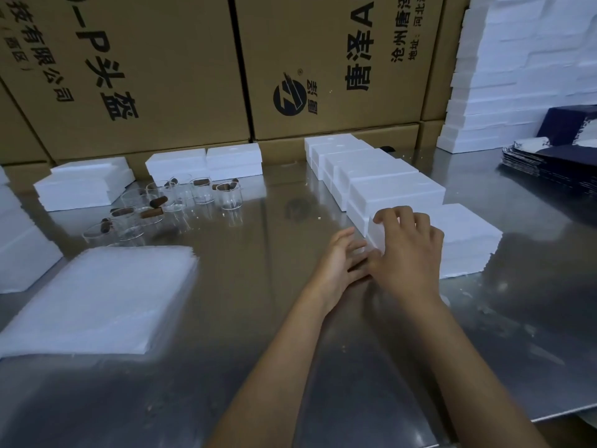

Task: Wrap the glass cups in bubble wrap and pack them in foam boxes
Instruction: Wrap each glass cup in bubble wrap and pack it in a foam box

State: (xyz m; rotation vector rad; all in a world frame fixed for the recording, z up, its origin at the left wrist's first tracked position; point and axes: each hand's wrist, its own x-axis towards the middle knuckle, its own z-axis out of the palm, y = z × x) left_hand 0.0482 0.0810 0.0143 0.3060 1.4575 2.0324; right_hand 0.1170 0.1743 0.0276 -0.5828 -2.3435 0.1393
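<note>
Glass cups [181, 202] cluster at ten o'clock on the steel table [265, 195], unwrapped. Nearest foam box [465, 237] at one o'clock: right hand [408, 250] grasps its near corner; left hand [342, 257] touches its side, fingers relaxed. Bubble wrap stack [97, 299] at nine o'clock.

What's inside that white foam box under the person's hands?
The foam box is closed, so its contents are hidden. Only the right hand shows on its top corner, with the left hand against its side.

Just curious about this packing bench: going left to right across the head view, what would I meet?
Stack of bubble wrap sheets → glass cups → left hand → right hand on a foam box → dark folded cartons.
</note>
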